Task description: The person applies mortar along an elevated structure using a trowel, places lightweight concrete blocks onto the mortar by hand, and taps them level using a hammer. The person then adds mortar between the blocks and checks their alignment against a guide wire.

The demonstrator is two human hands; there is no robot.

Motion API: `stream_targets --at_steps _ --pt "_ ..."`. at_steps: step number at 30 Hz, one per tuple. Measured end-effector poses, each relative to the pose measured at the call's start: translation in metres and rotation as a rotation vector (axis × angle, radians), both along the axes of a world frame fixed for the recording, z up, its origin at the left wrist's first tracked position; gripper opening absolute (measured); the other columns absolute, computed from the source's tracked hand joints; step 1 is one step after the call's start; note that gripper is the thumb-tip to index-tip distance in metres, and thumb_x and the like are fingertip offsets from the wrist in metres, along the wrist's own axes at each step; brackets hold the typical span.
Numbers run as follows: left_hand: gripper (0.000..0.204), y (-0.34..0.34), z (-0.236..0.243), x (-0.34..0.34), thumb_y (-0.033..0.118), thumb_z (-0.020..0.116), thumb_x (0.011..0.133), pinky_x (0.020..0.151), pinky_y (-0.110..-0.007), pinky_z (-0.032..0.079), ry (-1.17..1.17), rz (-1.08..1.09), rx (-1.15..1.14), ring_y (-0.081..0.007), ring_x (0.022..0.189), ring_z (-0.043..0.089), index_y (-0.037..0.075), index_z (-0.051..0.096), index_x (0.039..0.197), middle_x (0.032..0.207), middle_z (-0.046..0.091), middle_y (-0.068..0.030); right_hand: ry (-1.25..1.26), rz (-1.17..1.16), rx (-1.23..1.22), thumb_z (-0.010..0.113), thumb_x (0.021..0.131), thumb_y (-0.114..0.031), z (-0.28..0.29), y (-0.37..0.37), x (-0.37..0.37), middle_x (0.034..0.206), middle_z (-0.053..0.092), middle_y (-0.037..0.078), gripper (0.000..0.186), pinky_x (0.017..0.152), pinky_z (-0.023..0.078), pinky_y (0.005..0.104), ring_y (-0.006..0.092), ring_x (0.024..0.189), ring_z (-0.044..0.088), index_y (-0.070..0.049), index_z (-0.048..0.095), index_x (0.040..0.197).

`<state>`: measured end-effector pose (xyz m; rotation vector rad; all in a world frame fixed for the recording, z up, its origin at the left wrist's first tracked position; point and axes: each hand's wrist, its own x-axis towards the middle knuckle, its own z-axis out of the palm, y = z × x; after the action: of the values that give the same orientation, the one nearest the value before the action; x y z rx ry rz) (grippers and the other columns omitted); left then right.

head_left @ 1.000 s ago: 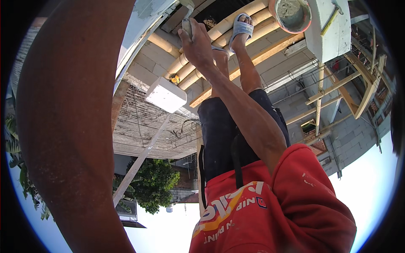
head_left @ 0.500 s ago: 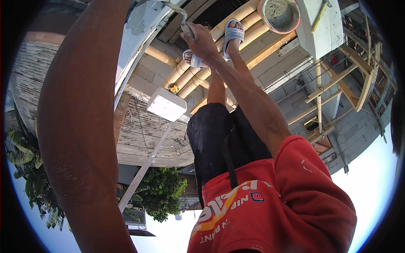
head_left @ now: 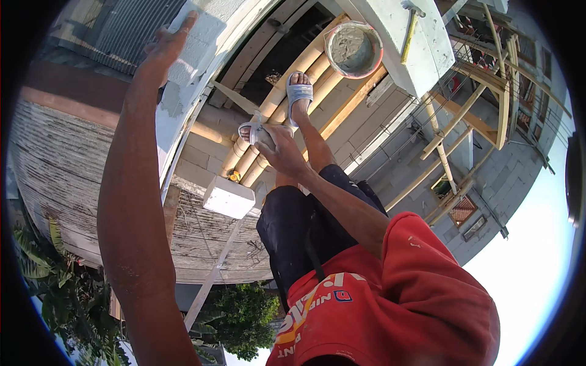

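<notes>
My left hand [head_left: 165,52] rests at the pale block wall [head_left: 198,46] on the upper left, its fingers stretched out and holding nothing. A grey smear of mortar [head_left: 173,100] marks the wall's face below it. In front of my legs, my right hand [head_left: 278,151] is closed round the handle of a trowel. The trowel's flat blade [head_left: 237,99] points up and left toward the wall's edge, over the bamboo poles. Beyond my feet, at the top right, a round bucket [head_left: 379,53] holds wet grey mortar [head_left: 351,50].
My sandalled feet [head_left: 300,91] stand on several bamboo poles [head_left: 314,70]. A hammer [head_left: 411,36] lies on a white block ledge [head_left: 427,61] at the right. Near the poles' lower end are a white block [head_left: 229,198] and a small yellow object [head_left: 234,175]. Timber framing [head_left: 482,104] stands farther right.
My right hand has drawn the trowel down toward my legs and away from the wall. My left hand has come into view at the wall. The view has shifted, so the bucket appears farther left.
</notes>
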<state>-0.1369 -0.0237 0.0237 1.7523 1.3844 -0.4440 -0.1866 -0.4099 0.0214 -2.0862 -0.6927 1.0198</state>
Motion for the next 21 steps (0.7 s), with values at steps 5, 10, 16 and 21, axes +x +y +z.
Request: stream_targets --at_steps 5,10,16,21 --pt "0.120 -0.003 0.007 0.011 0.086 0.056 0.079 0.115 -0.056 0.034 0.007 0.000 -0.085 -0.0430 0.145 0.033 0.005 0.019 0.160 0.155 0.028 -0.0317 0.152 -0.230 -0.220 0.071 0.093 -0.035 -0.009 -0.055 0.052 0.116 0.066 0.022 0.063 0.095 0.051 0.0419 0.0306 0.108 0.067 0.001 0.051 0.140" --pt "0.122 -0.003 0.018 0.003 0.091 0.048 0.079 0.114 -0.059 0.034 0.167 -0.060 -0.024 -0.0471 0.144 0.031 0.008 0.016 0.162 0.155 0.023 -0.0347 0.382 -0.573 -0.487 0.063 0.096 -0.039 -0.001 -0.069 0.136 0.085 0.068 0.010 0.057 0.071 0.055 0.0372 0.0178 0.072 0.069 -0.002 0.055 0.138" --pt "0.119 0.002 -0.001 0.009 0.091 0.044 0.081 0.115 -0.055 0.033 0.126 -0.110 -0.027 -0.0452 0.143 0.035 0.006 0.021 0.160 0.155 0.026 -0.0340 -0.054 -0.317 -0.760 0.057 0.097 -0.041 -0.082 -0.160 0.265 0.131 0.062 0.025 0.053 0.105 0.045 0.0516 0.0412 0.127 0.057 -0.008 0.058 0.138" --pt "0.111 0.002 0.032 -0.009 0.087 0.040 0.089 0.117 -0.053 0.030 0.055 -0.130 -0.103 -0.0382 0.143 0.036 0.004 0.018 0.160 0.157 0.029 -0.0261 -0.033 -0.300 -0.960 0.057 0.096 -0.045 -0.103 -0.137 0.340 0.135 0.063 0.019 0.050 0.105 0.047 0.0504 0.0387 0.127 0.058 -0.010 0.063 0.133"
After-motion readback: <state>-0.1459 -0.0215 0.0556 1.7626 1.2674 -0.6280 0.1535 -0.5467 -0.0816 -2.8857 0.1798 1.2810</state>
